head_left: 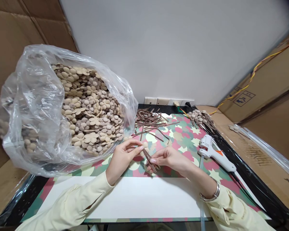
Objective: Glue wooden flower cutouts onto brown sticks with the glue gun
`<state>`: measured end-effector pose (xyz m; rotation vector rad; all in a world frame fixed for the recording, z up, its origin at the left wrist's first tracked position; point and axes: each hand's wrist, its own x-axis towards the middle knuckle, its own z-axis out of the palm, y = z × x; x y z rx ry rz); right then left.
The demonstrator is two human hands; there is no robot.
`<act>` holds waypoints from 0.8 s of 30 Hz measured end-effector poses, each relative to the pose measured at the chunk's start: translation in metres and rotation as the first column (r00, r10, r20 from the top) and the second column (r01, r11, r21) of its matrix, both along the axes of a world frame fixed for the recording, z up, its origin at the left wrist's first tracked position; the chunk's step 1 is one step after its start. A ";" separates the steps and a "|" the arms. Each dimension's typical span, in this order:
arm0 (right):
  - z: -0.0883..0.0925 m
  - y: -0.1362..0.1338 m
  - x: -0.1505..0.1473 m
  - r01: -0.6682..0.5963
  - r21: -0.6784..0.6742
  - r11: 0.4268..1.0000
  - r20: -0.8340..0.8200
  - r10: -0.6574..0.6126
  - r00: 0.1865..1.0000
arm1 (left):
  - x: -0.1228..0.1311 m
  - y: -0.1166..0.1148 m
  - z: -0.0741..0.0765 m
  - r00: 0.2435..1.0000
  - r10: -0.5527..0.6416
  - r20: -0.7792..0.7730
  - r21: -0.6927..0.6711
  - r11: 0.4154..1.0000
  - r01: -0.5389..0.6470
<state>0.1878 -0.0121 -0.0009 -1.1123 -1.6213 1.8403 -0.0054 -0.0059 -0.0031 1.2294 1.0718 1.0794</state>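
Note:
A small bundle of thin brown strips (147, 156) slants between my two hands above the patterned table cover. My left hand (121, 158) pinches near its upper end, thumb and forefinger together. Lower down, the fingers of my right hand (167, 159) are closed around the bundle. Pale beige rounded pieces show just behind my left fingertips; whether they touch the strips I cannot tell. Beyond my hands lies a loose heap of brown strips (148, 118), with a few strays in front of it. To the left, a clear plastic bag (38, 93) is full of beige and greyish flower-shaped pieces (91, 112).
A white glue gun (218, 155) lies at the right, its cord running to the front. Behind it sits a pile of flower pieces on stems (201, 118). Power sockets (162, 101) line the back wall. White paper (144, 197) covers the front; cardboard (267, 96) flanks the table.

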 end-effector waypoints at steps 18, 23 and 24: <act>0.007 0.001 -0.002 0.182 0.162 0.970 -0.009 -0.183 0.983 | -0.001 0.000 -0.002 0.990 -0.103 -0.101 0.072 0.991 0.111; -0.001 0.000 -0.005 0.239 0.067 0.969 -0.031 -0.238 0.971 | 0.001 0.001 -0.002 0.988 -0.106 -0.109 0.049 0.993 0.112; -0.001 0.001 -0.005 0.247 0.066 0.967 -0.034 -0.246 0.969 | 0.001 0.001 -0.002 0.988 -0.109 -0.112 0.046 0.992 0.115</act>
